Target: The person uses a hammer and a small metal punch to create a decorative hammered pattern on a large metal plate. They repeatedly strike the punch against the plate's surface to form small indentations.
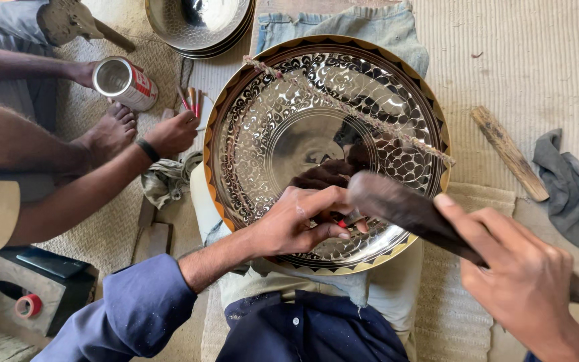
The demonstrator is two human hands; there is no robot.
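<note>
One view, head: left hand (296, 224) pinching small red-tipped tool (348, 219) against plate (263, 127) resting on lap; right hand (527, 275) clamped on dark mallet (403, 208), poised over tool. Engraved pattern covers most of plate; centre plain. Tool tip hidden by fingers; mallet handle end cut off, blurred

Left forearm: blue long sleeve (129, 315), pushed up above the wrist. Torso: dark navy buttoned shirt (309, 332). Legs: light beige trousers (390, 281). Both hands bare.
</note>
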